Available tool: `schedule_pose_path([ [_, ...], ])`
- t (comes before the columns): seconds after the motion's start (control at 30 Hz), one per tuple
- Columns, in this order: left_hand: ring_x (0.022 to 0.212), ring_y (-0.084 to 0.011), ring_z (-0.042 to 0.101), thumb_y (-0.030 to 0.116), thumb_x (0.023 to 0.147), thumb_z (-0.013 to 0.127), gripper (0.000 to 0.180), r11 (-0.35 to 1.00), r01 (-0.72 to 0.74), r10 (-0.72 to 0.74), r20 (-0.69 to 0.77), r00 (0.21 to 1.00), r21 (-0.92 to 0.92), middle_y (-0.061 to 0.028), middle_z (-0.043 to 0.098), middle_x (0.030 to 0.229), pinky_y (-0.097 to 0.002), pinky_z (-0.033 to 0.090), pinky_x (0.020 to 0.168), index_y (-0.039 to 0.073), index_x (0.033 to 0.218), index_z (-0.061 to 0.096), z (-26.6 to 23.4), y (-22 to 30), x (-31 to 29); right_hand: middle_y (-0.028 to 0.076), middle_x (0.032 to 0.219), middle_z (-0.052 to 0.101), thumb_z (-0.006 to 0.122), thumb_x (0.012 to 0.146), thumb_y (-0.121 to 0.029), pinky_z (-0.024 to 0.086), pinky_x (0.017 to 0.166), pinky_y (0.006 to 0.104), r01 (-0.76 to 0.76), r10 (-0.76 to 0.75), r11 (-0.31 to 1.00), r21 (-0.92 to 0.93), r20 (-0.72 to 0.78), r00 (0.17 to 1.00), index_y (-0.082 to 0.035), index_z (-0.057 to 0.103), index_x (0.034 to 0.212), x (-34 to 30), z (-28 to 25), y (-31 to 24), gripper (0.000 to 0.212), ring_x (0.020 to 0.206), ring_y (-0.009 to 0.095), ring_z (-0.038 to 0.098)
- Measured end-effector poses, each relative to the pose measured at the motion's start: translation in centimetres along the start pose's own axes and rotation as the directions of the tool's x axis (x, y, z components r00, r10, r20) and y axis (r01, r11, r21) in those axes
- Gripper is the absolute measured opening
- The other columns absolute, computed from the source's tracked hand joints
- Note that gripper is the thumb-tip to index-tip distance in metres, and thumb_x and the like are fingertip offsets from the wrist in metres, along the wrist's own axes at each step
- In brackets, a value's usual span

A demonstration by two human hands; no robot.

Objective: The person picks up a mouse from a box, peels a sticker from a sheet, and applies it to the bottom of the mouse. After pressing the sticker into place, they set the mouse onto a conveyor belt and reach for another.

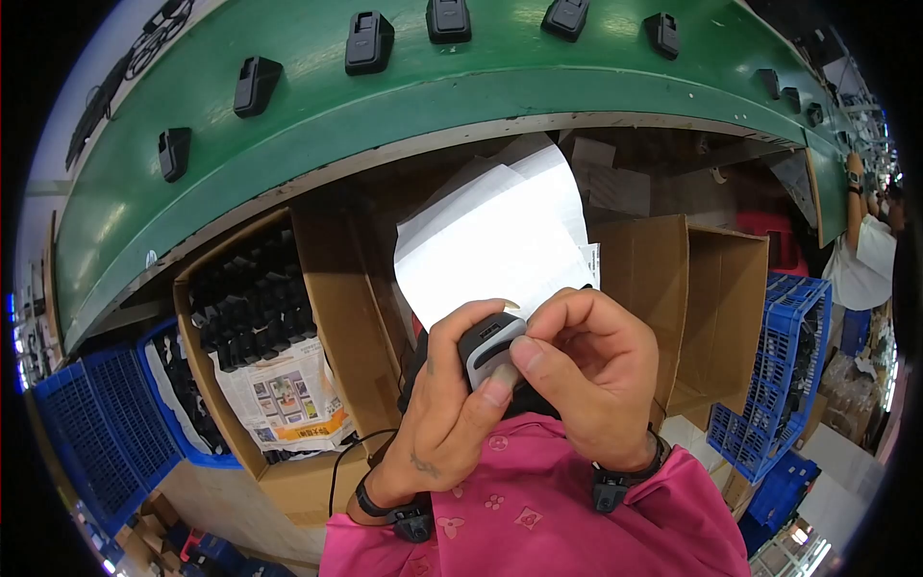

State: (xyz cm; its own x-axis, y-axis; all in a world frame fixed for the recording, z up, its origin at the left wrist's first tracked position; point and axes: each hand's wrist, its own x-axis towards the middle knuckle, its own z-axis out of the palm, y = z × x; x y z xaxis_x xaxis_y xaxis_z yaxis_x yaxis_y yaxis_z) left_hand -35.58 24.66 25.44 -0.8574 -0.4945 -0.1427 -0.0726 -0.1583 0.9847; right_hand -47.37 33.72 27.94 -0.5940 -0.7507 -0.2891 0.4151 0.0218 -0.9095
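Note:
My left hand is closed around a small black plastic device with a light grey rim and a slot in its face. Its thumb presses the near side and its fingers wrap the far left side. Against the device's right edge rests my right hand, thumb and forefinger pinched together; whatever lies between those fingertips is too small or hidden to make out. Below the device is my lap, in pink cloth. White paper sheets lie just beyond both hands.
A green bench curves across the far side, bearing several black docks. To the left stands a cardboard box with black parts and newspaper. On the right are another cardboard box and a blue crate. A person is at far right.

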Motion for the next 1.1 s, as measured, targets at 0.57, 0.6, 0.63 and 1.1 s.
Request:
schedule_pose_path([
  [0.57,0.089,-0.0207,0.052,0.02,0.093,0.047,0.044,1.0,-0.002,0.002,-0.022,1.0,0.022,-0.0151,0.052,0.107,-0.032,0.042,0.082,0.0,0.13,0.034,0.1,-0.1,-0.2,0.004,0.085,0.059,0.061,0.085,0.001,0.046,0.069,0.0193,0.007,-0.007,1.0,-0.023,-0.008,1.0,0.003,0.054,0.091,0.1,0.1,0.3,0.009,0.075,0.006,0.055],
  [0.6,0.089,-0.0202,0.052,0.021,0.093,0.048,0.044,1.0,-0.012,0.013,-0.024,1.0,0.029,-0.0151,0.052,0.107,-0.032,0.042,0.082,0.0,0.13,0.034,0.1,-0.2,-0.2,0.004,0.084,0.059,0.061,0.085,0.001,0.045,0.067,0.0191,0.004,-0.004,1.0,-0.024,-0.01,1.0,0.003,0.054,0.091,0.2,0.1,0.3,0.009,0.074,0.005,0.054],
  [0.63,0.089,-0.0202,0.052,0.021,0.093,0.048,0.044,1.0,-0.012,0.013,-0.024,1.0,0.029,-0.0151,0.052,0.107,-0.032,0.042,0.082,0.0,0.13,0.034,0.1,-0.2,-0.3,0.004,0.084,0.059,0.061,0.085,0.001,0.045,0.067,0.0191,0.003,-0.004,1.0,-0.024,-0.01,1.0,0.003,0.054,0.091,0.2,0.0,0.3,0.009,0.074,0.005,0.054],
  [1.1,0.086,-0.0208,0.057,0.041,0.09,0.048,0.057,0.876,0.122,-0.159,-0.041,0.986,-0.466,-0.0162,0.053,0.105,-0.0309,0.049,0.072,0.001,0.127,0.035,-1.3,-1.2,-1.0,0.002,0.069,0.055,0.054,0.088,-0.004,0.037,0.049,0.0187,-0.128,0.128,0.99,0.052,0.011,0.992,0.0,0.052,0.092,1.6,-0.3,1.7,0.007,0.054,0.005,0.046],
])
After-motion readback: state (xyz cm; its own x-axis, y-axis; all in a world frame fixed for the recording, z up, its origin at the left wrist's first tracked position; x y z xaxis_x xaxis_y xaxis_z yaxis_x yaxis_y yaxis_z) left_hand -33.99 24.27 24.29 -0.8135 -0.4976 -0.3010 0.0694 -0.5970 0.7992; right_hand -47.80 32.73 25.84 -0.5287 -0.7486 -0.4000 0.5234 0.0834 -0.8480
